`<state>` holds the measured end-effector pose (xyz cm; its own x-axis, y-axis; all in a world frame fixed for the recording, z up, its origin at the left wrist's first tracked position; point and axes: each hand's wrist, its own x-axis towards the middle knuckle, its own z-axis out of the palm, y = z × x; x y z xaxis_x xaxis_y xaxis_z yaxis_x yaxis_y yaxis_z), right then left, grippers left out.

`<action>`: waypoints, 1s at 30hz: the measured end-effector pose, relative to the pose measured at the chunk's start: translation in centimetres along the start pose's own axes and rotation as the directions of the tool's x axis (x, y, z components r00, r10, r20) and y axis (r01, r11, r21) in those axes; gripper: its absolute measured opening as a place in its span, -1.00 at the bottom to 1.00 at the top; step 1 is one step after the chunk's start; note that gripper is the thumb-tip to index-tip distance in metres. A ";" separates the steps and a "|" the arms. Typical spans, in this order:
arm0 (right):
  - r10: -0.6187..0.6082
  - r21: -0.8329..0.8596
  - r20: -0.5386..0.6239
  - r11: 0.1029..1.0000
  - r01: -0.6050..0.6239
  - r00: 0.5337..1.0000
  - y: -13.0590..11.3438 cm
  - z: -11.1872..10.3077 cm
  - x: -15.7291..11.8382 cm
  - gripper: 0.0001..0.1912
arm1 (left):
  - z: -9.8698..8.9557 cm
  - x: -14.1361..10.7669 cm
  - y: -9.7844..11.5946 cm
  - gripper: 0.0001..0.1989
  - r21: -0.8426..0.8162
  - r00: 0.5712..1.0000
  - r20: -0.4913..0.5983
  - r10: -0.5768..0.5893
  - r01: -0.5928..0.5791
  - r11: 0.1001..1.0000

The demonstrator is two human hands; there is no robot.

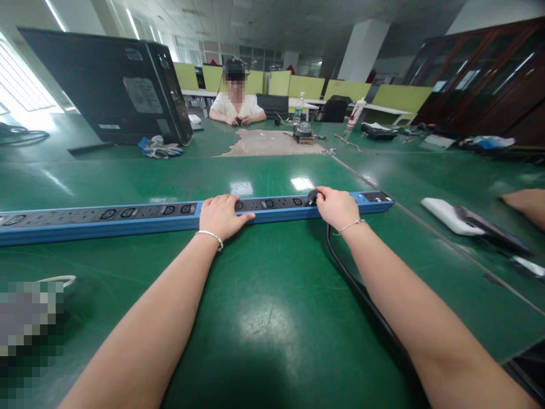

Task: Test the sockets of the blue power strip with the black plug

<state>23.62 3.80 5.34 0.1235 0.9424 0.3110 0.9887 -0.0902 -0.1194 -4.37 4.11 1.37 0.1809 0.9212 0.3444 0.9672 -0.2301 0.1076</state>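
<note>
A long blue power strip [272, 216] with a row of black sockets lies across the green table. My left hand [222, 217] is over its middle, fingers laid across the top and thumb along the near side, holding it. Near the strip's right end, my right hand [338, 207] pinches a black plug [312, 197] at one of the sockets. How far the plug sits in the socket cannot be made out. From under that hand a black cord [361, 292] runs down toward the lower right.
A black computer case [123, 91] stands at the back left, with work gloves [159, 147] before it. Across the table sits a person [237, 105]. A bottle [299, 108] is near them. To the right are a white object [449, 215] and another person's arm [528, 205].
</note>
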 end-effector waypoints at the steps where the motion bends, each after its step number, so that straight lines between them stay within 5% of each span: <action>1: 0.002 -0.027 0.009 1.000 -0.002 1.000 -0.4 -0.1 -0.1 -0.59 | 0.0 0.0 0.0 -0.34 -0.001 1.000 -0.001 0.000 0.000 1.000; 11: -0.030 -0.108 0.000 0.994 0.030 1.000 -1.2 0.4 -0.9 -0.57 | 0.1 0.0 0.0 -0.32 0.001 1.000 -0.003 0.008 -0.008 1.000; 19: -0.004 0.035 -0.005 0.999 0.004 1.000 -0.8 1.3 -1.0 -0.58 | 0.0 0.0 0.1 -0.32 0.007 1.000 0.007 -0.002 0.002 1.000; 23: 0.057 0.121 -0.158 0.992 -0.038 0.986 -0.4 -0.8 -1.0 -0.56 | 0.1 -0.1 0.0 -0.32 -0.007 1.000 -0.001 -0.011 0.011 1.000; 26: 0.092 0.195 -0.373 0.981 -0.019 0.923 0.0 -3.8 -0.3 -0.51 | 0.3 -0.2 0.0 -0.31 -0.016 1.000 -0.011 -0.013 0.013 1.000; 30: -0.049 0.386 -0.175 0.915 0.115 0.983 -1.3 -5.5 0.8 -0.55 | 0.3 -0.2 0.0 -0.34 -0.011 1.000 -0.019 -0.009 0.009 1.000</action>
<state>22.93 2.91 10.91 0.0874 0.8746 0.4770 0.8863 0.1503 -0.4380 -4.36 4.07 1.02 0.1689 0.9170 0.3614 0.9667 -0.2257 0.1209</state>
